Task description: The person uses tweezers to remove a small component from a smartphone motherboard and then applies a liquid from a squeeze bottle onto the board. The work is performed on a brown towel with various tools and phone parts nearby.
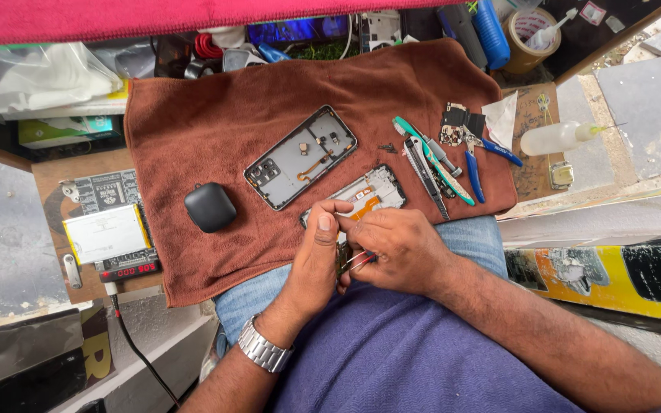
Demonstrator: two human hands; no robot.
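Over my lap, my left hand [317, 256] pinches a small dark part, mostly hidden between the fingers. My right hand [395, 248] grips red-handled tweezers [359, 261] whose tips point at that part. Just beyond my hands an opened phone body [369, 195] with an orange flex cable lies on the brown towel [208, 115]. A second grey phone frame [301, 157] lies further back on the towel.
A black rounded case [210, 207] sits left on the towel. Cutters, a knife and a green tool [441, 164] lie at its right end, with a squeeze bottle [556, 138] beyond. A battery on a tester board [106, 233] is at left; tape roll [531, 30] at back.
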